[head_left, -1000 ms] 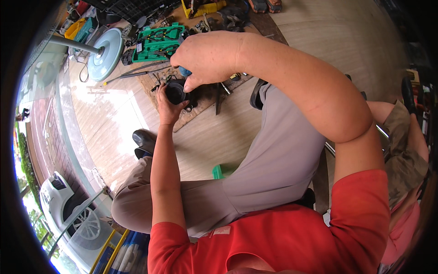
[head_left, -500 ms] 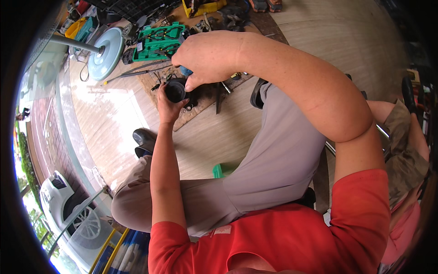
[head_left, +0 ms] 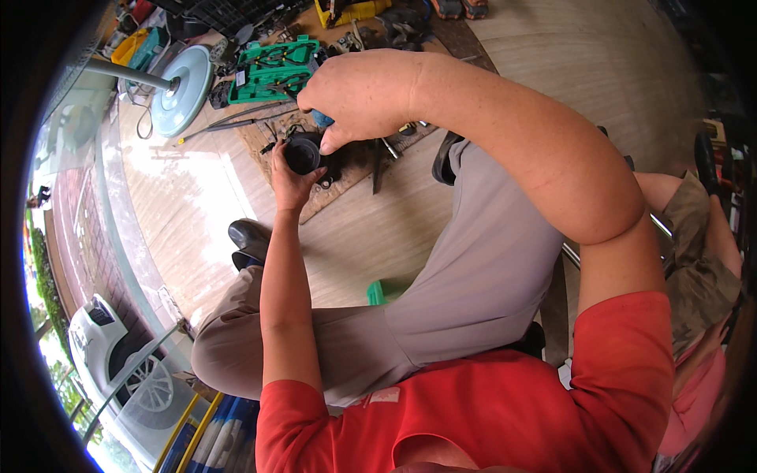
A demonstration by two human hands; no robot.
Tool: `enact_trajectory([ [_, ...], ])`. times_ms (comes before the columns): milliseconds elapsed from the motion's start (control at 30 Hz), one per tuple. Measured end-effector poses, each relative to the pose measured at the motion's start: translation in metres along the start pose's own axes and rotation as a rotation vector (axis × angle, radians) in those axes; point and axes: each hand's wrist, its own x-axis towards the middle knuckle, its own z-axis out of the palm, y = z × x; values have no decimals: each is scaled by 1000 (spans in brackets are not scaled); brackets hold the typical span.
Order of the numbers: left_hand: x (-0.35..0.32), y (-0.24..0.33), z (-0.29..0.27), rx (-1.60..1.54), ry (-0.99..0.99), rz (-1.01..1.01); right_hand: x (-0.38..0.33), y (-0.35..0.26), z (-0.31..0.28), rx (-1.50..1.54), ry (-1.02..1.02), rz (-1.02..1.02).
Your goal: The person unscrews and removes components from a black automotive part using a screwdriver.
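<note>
A black cylindrical part with a round hollow (head_left: 303, 157) stands at the edge of a worn board on the floor. My left hand (head_left: 292, 181) is wrapped round its near left side, fingers on one side and thumb on the other. Above and to the right of it, my right hand (head_left: 347, 102) is closed round a tool with a blue handle (head_left: 322, 119), most of which the hand hides. The right thumb comes down close to the part's rim. Whether the tool touches the part is hidden.
The brown board (head_left: 335, 193) carries several loose metal tools. Beyond lies an open green tool case (head_left: 272, 72); a pale blue round stand base (head_left: 183, 91) sits at its left. A yellow tray (head_left: 355, 14) is at the back. Another person's leg (head_left: 721, 236) shows at the right.
The black part has tipped slightly, so its inner face shows more. Both hands keep their grip and have barely moved.
</note>
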Motion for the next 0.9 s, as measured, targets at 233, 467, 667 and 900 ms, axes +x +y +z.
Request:
enact_trajectory([
  [233, -3, 4, 3, 65, 51, 77, 1, 0, 1, 6, -1, -1],
  [467, 0, 1, 3, -3, 3, -21, 0, -2, -3, 3, -36, 28],
  [667, -2, 3, 3, 56, 41, 61, 3, 0, 1, -12, -27, 13],
  [900, 8, 1, -10, 47, -106, 97, 0, -2, -1, -1, -37, 33],
])
